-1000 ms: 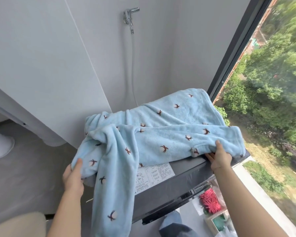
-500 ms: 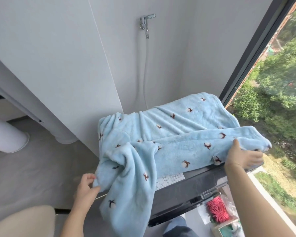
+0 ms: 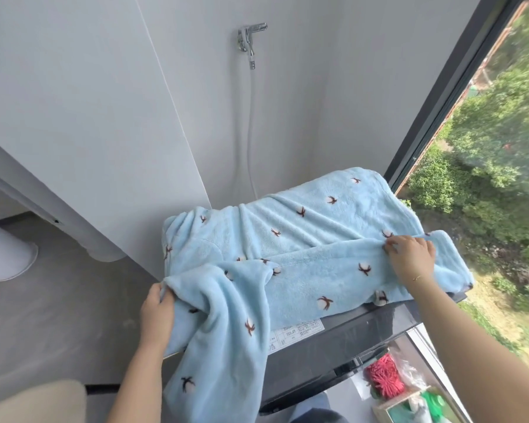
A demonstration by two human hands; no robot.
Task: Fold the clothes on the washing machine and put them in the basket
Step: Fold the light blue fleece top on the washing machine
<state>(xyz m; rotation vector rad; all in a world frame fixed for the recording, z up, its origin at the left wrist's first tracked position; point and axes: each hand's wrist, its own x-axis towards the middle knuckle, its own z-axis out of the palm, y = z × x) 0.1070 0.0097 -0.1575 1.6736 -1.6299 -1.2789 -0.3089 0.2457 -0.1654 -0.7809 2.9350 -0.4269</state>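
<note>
Wall [image 3: 104, 102]: white, panelled, behind the washer.
Window [image 3: 458, 96]: dark frame at right, trees beyond.
Floor [image 3: 58, 300]: grey, at left.
Washer [image 3: 342, 340]: dark top and front, white label partly showing at the near edge.
Garment [image 3: 318, 239]: light blue fleece with small brown-and-white motifs. It lies spread over the washer top, its front layer doubled over, and one part hangs down past the near left corner.
Hose [image 3: 250, 132]: white, running down the wall from the tap.
Right hand [image 3: 409, 254]: on the garment's folded upper edge near the right side, fingertips pinching the fleece.
Left hand [image 3: 158, 312]: at the left corner, fingers curled round a bunch of the hanging part.
Box [image 3: 409, 404]: below the washer at right, with red and green items.
Tap [image 3: 251, 35]: chrome, high on the wall.
</note>
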